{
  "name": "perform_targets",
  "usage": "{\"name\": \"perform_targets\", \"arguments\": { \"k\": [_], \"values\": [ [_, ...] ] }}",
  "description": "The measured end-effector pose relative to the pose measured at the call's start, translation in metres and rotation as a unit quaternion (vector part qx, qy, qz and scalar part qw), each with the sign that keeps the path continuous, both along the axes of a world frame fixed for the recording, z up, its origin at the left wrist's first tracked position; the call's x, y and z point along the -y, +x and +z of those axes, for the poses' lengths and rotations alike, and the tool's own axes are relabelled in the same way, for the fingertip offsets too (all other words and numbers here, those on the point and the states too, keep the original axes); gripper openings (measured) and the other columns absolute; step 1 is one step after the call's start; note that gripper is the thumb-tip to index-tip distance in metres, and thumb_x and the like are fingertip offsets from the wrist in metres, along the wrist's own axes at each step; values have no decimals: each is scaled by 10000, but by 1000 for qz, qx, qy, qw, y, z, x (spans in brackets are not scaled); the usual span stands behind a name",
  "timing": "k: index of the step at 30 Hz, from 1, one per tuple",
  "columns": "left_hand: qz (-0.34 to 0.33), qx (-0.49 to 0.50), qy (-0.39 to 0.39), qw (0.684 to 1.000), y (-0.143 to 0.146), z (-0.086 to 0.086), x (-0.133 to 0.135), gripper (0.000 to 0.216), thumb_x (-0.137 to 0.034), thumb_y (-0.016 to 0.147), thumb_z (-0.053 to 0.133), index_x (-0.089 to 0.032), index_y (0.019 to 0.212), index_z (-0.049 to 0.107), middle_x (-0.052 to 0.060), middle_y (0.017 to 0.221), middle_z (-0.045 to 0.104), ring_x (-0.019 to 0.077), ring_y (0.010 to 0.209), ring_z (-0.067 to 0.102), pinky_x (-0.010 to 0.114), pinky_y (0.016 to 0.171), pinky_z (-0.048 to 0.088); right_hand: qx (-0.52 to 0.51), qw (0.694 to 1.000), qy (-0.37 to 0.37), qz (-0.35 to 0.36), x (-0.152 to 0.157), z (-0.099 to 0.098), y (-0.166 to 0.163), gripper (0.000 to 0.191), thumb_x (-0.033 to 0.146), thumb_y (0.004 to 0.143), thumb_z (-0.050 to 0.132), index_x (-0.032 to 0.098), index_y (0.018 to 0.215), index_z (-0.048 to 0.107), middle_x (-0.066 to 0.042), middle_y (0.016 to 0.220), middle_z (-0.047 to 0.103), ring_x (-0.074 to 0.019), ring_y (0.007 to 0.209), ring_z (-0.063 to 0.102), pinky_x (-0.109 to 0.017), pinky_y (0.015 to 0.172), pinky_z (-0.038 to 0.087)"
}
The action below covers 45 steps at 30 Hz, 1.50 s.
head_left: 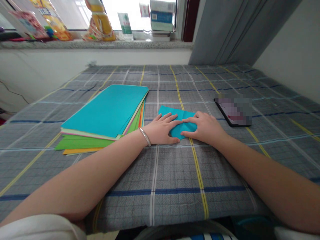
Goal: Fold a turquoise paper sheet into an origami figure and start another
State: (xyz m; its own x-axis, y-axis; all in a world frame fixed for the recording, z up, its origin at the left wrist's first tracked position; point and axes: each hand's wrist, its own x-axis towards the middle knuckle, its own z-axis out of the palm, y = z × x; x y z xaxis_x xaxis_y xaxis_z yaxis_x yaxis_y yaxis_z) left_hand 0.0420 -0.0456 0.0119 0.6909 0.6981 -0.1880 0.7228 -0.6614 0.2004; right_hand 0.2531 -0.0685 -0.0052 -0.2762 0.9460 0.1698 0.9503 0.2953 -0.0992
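Note:
A folded piece of blue paper (185,115) lies on the cloth-covered table in front of me, with creases showing across it. My left hand (163,130), with a silver bangle at its wrist, rests flat over the paper's left part, fingers spread. From the right, my right hand (203,128) presses on the paper's other end. Its index finger and thumb are stretched out and apart, with blue paper showing between them; the remaining fingers are bent and partly hidden. The right index fingertip meets the left hand near the paper's middle.
A fanned stack of coloured paper (107,110), blue on top, lies to the left by my forearm. A phone (233,113) sits to the right. Plaid cloth (175,170) covers the table. Behind it, the windowsill (100,44) holds snack bags, a yellow bottle and boxes.

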Motion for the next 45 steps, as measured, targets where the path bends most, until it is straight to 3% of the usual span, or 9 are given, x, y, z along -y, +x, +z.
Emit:
{"name": "perform_targets", "arguments": {
  "k": [8, 11, 13, 16, 18, 22, 28, 39, 45],
  "values": [
    [-25, -16, -28, 999, -8, 2, -5, 905, -492, 801, 621, -241, 1556, 192, 128, 1638, 94, 349, 1513, 45, 591, 1188, 120, -1, 1000, -1, 3, -1, 0, 1, 596, 717, 755, 596, 334, 1198, 704, -96, 1060, 623, -285, 1003, 577, -407, 836, 418],
    [-28, -6, -44, 999, -9, 1, -7, 749, -411, 876, 504, -232, 1545, 218, 93, 1641, 114, 296, 1520, 54, 549, 1204, 117, 0, 1000, 0, 3, 0, 0, 1, 599, 722, 755, 595, 322, 1186, 712, -99, 1067, 625, -292, 1022, 576, -407, 839, 419],
    [6, 16, -39, 999, -7, -1, -3, 623, -366, 948, 366, -214, 1538, 238, 70, 1636, 163, 258, 1521, 86, 527, 1213, 113, -1, 1000, -1, 2, 0, 0, 1, 603, 722, 757, 593, 325, 1197, 706, -100, 1072, 624, -291, 1016, 579, -407, 835, 421],
    [39, 56, 28, 997, 0, -8, 5, 676, -500, 956, 391, -188, 1537, 242, 89, 1619, 230, 300, 1512, 132, 575, 1208, 60, 0, 1000, -1, -1, 0, 0, 1, 607, 725, 757, 591, 334, 1209, 697, -100, 1071, 625, -291, 1008, 582, -410, 833, 424],
    [4, 74, 61, 995, 3, -12, 10, 699, -507, 940, 455, -181, 1525, 255, 102, 1601, 282, 284, 1505, 173, 562, 1214, 30, 2, 1000, 0, -2, 0, 0, 1, 596, 723, 758, 590, 337, 1199, 701, -99, 1069, 624, -293, 1011, 582, -413, 834, 425],
    [-17, 79, 67, 994, 3, -16, 11, 631, -505, 932, 504, -157, 1439, 365, 133, 1560, 360, 269, 1482, 253, 545, 1215, 107, 1, 1000, 1, 0, -1, -2, 1, 583, 722, 759, 590, 340, 1185, 706, -96, 1066, 622, -296, 1023, 578, -419, 846, 425],
    [-14, 71, 82, 994, 1, -17, 10, 517, -491, 957, 472, -145, 1342, 462, 135, 1567, 345, 271, 1475, 269, 512, 1211, 178, -2, 1000, 3, -1, 0, -2, 1, 585, 716, 757, 597, 327, 1179, 710, -97, 1073, 623, -296, 1034, 576, -422, 866, 426],
    [-31, 17, 110, 993, 6, -16, 14, 610, -469, 1008, 314, -164, 1535, 273, 125, 1597, 286, 294, 1492, 214, 536, 1200, 158, 1, 1000, 6, -5, -1, -4, 2, 567, 687, 767, 597, 328, 1194, 697, -89, 1073, 622, -289, 1016, 576, -414, 850, 427],
    [-32, 4, 112, 993, 6, -14, 13, 639, -496, 998, 343, -158, 1536, 275, 127, 1601, 272, 295, 1492, 215, 522, 1198, 172, 3, 1000, 8, 2, 0, -2, 0, 583, 698, 764, 591, 307, 1184, 699, -98, 1057, 619, -290, 1018, 573, -417, 859, 425]
  ]
}}
